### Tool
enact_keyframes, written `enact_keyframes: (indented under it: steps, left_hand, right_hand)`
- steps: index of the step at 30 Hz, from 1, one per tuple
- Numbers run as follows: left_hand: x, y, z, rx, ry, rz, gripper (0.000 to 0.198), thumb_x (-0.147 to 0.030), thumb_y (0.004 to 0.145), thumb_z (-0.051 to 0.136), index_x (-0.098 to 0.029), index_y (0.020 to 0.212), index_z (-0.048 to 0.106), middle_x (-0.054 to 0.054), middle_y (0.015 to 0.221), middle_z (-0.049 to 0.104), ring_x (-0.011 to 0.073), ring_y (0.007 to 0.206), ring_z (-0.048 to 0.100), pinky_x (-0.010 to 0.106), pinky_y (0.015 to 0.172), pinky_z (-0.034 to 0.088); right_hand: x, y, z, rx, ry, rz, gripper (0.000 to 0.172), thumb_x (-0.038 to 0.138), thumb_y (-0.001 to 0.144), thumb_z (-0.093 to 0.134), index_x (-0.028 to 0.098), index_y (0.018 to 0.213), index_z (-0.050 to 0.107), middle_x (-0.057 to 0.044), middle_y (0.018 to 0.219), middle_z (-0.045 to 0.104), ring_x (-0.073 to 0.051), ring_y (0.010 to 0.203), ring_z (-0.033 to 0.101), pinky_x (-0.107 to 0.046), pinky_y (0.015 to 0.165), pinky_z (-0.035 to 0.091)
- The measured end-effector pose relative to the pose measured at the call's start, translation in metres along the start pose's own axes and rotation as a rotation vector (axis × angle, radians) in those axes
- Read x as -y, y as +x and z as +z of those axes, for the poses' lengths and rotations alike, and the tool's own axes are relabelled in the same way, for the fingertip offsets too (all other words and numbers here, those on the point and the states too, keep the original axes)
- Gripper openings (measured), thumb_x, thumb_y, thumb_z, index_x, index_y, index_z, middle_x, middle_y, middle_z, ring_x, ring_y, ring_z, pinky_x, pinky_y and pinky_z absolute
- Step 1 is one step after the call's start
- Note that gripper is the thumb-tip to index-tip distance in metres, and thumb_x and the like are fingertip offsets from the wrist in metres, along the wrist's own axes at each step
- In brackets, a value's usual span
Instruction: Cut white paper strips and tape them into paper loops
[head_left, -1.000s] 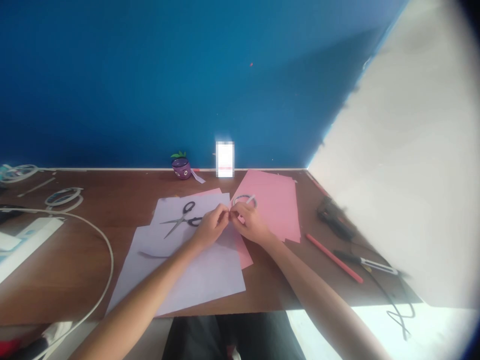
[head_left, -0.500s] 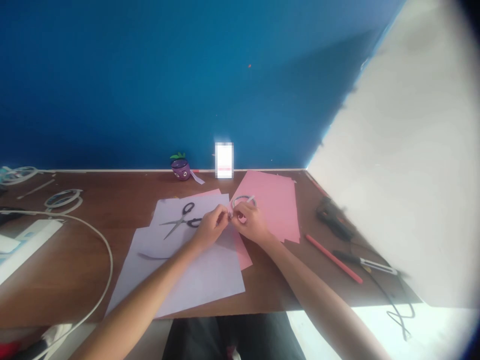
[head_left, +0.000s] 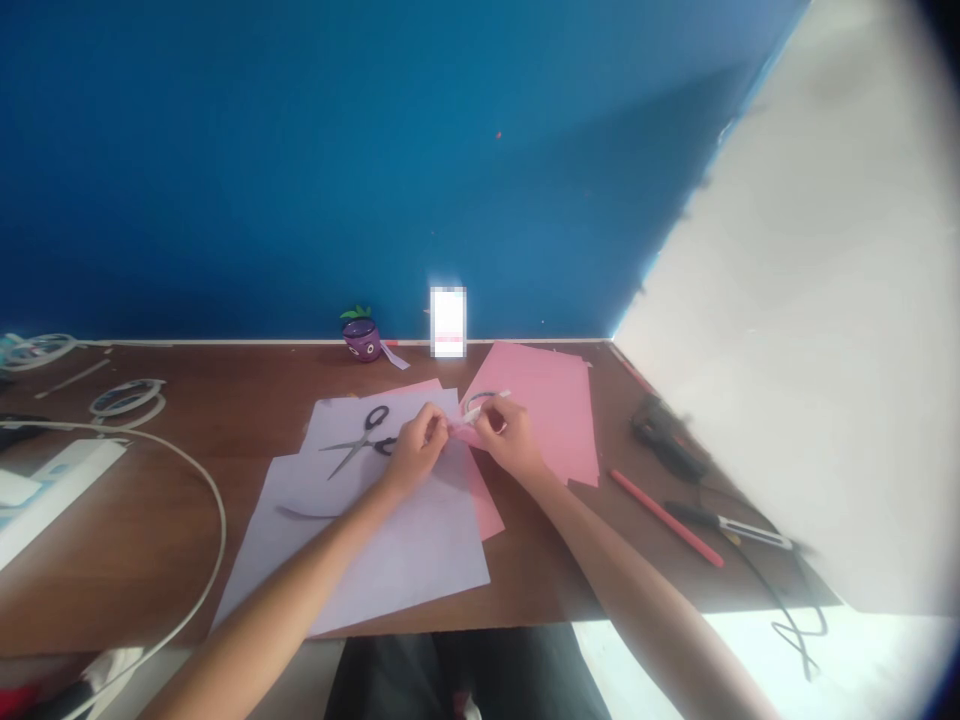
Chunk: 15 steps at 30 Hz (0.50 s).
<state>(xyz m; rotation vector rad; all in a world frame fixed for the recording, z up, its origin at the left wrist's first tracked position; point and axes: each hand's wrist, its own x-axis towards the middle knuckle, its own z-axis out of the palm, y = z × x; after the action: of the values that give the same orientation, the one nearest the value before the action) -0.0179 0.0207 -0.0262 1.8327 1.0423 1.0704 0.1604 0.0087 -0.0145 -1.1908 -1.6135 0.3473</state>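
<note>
My left hand is closed, with thumb and forefinger pinched on one end of a thin pale paper strip. The strip's other end meets the pinched fingers of my right hand, just above the pink paper. Fine detail of the strip is blurred. Open-bladed scissors with black handles lie left of my left hand, on lilac sheets. A white ring, perhaps a tape roll, rests behind my right hand and is partly hidden by it. Under it are pink sheets.
A purple cup with green leaves stands at the back, beside a bright blurred screen. On the right lie a red stick, a utility knife and a dark corded tool. Cable coils and a white power strip occupy the left.
My hands have drawn apart, the left slightly left and the right slightly right. The pale strip now shows between them.
</note>
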Motion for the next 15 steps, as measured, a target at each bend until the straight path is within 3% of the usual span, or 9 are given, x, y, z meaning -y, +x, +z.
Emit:
enact_keyframes:
  steps: [8, 15]
  left_hand:
    - [0.0021, 0.0030, 0.0010, -0.041, -0.179, -0.083, 0.022, -0.039, 0.093, 0.042, -0.020, 0.082, 0.046, 0.001, 0.085, 0.065, 0.0096, 0.059, 0.058, 0.024, 0.059, 0.046]
    - [0.0014, 0.0034, 0.0004, -0.077, -0.263, -0.089, 0.024, -0.040, 0.091, 0.045, -0.019, 0.079, 0.048, 0.001, 0.081, 0.064, 0.0109, 0.060, 0.058, 0.024, 0.058, 0.046]
  right_hand:
    - [-0.0065, 0.0042, -0.0019, -0.066, 0.209, 0.203, 0.012, 0.020, 0.076, 0.049, 0.020, 0.064, 0.051, 0.002, 0.062, 0.053, -0.013, 0.059, 0.048, -0.025, 0.055, 0.039]
    - [-0.0042, 0.0077, -0.0058, -0.093, 0.337, 0.312, 0.013, 0.018, 0.073, 0.051, 0.020, 0.060, 0.048, 0.003, 0.060, 0.052, -0.013, 0.061, 0.049, -0.025, 0.057, 0.040]
